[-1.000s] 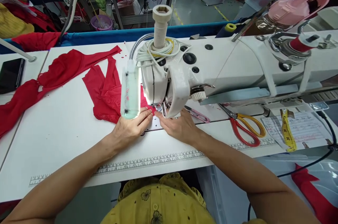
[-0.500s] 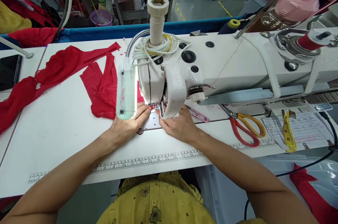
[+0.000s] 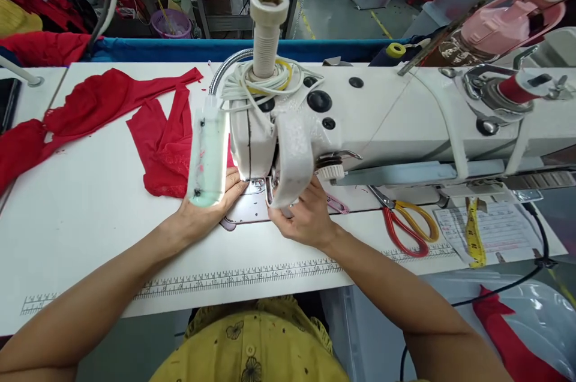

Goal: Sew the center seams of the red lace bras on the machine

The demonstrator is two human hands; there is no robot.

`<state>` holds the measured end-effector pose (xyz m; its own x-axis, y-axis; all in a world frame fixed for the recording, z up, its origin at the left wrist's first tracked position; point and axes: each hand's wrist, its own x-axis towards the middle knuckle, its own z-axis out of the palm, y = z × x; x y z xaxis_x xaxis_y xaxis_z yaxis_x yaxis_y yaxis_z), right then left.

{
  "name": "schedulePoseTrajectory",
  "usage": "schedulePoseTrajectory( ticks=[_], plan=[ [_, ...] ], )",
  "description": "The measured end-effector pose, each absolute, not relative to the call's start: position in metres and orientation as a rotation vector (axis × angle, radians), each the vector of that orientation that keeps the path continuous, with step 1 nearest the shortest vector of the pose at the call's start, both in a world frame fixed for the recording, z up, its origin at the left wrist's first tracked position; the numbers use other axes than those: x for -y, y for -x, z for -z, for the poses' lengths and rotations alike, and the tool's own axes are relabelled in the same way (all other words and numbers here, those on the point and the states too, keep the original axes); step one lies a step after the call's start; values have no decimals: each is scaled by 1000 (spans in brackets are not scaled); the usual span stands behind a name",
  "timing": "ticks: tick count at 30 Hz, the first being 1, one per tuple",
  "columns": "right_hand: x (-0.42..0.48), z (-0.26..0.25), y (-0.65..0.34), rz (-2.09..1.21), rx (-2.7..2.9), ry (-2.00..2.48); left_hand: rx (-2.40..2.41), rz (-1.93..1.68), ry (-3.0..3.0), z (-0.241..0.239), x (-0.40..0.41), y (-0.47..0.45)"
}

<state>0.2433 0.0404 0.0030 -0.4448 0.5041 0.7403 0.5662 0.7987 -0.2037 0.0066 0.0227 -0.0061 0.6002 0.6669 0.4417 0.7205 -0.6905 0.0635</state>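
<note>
My left hand [image 3: 209, 205] lies beside the needle plate [image 3: 246, 211] of a white sewing machine [image 3: 294, 154], its fingers stretched out and pointing toward the presser foot [image 3: 257, 183]. A translucent lamp [image 3: 206, 160] covers part of that hand. A red garment piece [image 3: 167, 157] lies just behind it, with a bit of red cloth showing past the lamp near the fingertips. On the other side of the needle, my right hand [image 3: 308, 217] is curled beneath the machine head. Something small and greyish shows by its thumb; the machine head hides the rest.
More red fabric [image 3: 99, 103] stretches across the table's left. Right of the machine head lie a pink-handled tool [image 3: 336, 204], scissors [image 3: 407, 226], a yellow tape measure [image 3: 474, 235] and a written sheet [image 3: 506, 229]. A printed ruler [image 3: 243, 274] runs along the front edge. A clear bin [image 3: 432, 316] stands below.
The camera view has shifted slightly. My left fingers have drawn left from the presser foot, and the red cloth seen there is gone from view. My right fingers are more curled.
</note>
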Motion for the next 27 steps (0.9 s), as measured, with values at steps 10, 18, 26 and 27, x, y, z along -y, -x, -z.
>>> schedulePoseTrajectory(
  ticks=[10, 18, 26, 27],
  plan=[
    [-49, 4, -251, 87, 2154, 880, 1118, 681, 2708, -3, -29, -10],
    [-50, 4, -250, 121, 2213, 946, 1094, 800, 2776, 4, -30, -3],
    [-54, 21, -241, 207, 2226, 912, 1318, 796, 2686, 2, -32, -3],
    [-54, 20, -241, 217, 2233, 903, 1423, 780, 2672, 2, -33, -1]
  ],
)
